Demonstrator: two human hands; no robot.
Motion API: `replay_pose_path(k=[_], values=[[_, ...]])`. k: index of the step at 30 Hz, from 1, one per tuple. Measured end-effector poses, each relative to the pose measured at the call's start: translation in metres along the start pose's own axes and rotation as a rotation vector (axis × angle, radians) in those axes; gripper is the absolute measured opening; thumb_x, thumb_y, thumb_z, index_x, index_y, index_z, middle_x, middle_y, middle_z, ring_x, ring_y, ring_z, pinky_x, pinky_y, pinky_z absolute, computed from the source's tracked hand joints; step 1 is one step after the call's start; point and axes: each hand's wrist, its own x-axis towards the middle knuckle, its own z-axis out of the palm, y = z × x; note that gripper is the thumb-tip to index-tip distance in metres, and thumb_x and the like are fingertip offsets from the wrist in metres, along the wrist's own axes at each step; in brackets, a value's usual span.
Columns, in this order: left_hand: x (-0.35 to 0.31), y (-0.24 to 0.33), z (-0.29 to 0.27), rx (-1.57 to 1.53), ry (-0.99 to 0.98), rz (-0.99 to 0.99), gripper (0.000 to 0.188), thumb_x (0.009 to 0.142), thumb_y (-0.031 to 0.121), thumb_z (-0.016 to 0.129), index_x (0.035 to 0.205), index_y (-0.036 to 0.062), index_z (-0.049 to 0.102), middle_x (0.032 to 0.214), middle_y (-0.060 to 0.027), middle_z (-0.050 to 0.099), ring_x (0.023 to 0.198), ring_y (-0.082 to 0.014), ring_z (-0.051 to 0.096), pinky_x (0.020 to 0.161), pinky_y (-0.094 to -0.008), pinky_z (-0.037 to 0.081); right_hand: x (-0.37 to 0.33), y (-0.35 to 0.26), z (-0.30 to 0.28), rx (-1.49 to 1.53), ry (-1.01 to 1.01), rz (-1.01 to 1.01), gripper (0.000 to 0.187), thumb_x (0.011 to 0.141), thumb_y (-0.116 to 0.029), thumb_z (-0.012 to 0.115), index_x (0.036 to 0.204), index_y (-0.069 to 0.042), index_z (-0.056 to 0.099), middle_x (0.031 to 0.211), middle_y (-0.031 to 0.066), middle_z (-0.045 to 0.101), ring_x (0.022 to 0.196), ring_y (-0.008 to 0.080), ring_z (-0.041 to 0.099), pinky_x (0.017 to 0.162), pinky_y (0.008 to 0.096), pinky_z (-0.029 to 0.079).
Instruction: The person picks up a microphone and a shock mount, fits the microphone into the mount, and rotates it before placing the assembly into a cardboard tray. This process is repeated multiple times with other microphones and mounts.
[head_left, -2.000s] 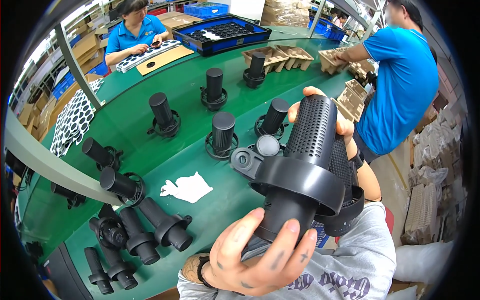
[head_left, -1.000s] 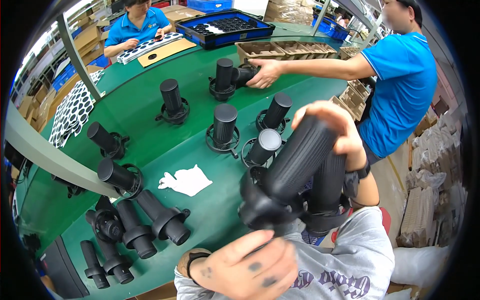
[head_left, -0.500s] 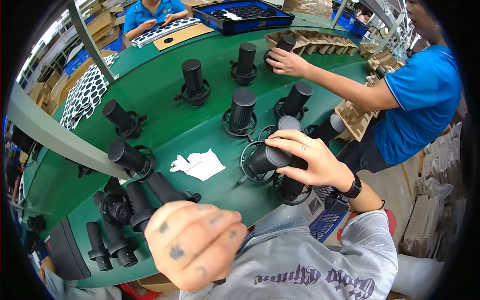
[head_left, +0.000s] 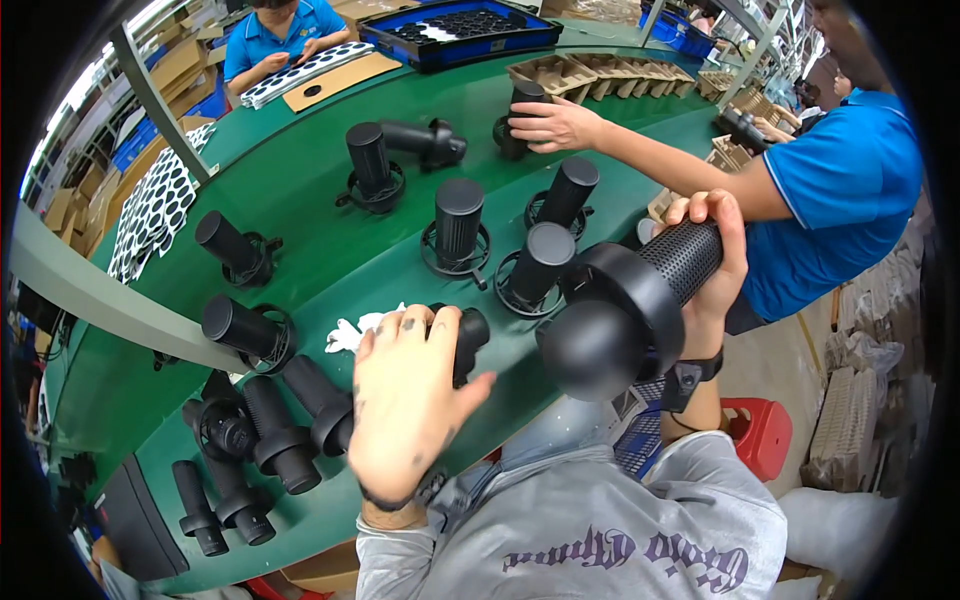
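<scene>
Well, the right hand (head_left: 733,246) grips a perforated black microphone (head_left: 640,292) right of the frame's centre, its rounded end tilted toward the lower left. Left of centre, the left hand (head_left: 410,395) partly covers another black piece (head_left: 470,342) (whether it is clasped, I cannot tell) and a white glove (head_left: 345,338) on the green counter (head_left: 510,372).

The green bench (head_left: 300,205) spans the frame. Black ringed cylinders (head_left: 459,212) stand around the centre; further black cylinders (head_left: 279,430) lie at lower left. A partly hidden white glove (head_left: 345,336) lies left of centre. Brown trays (head_left: 600,76) sit at the top.
</scene>
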Motion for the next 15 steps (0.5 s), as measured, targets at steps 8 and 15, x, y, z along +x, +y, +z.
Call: replay_pose_path(k=[8,15], values=[[-0.03,-0.028,0.015,0.268,-0.068,-0.282,0.071,0.06,0.025,0.085,0.122,0.0082,0.054,0.113,-0.0128,0.059,0.106,-0.0308,0.057,0.096,-0.0445,0.042,-0.004,0.019,-0.021,0.377,0.036,0.156,0.017,0.099,-0.025,0.048,0.099,-0.01,0.056,0.08,0.0024,0.053,0.081,0.0199,0.056,0.069,0.0409,0.054],[-0.036,-0.084,0.048,0.318,-0.123,-0.226,0.058,0.057,0.017,0.083,0.109,0.0084,0.06,0.104,-0.0113,0.06,0.1,-0.0303,0.058,0.089,-0.0414,0.045,-0.004,0.029,-0.025,0.475,0.011,0.144,0.02,0.101,-0.026,0.043,0.104,-0.01,0.056,0.082,0.0019,0.051,0.082,0.0192,0.053,0.067,0.0416,0.054]])
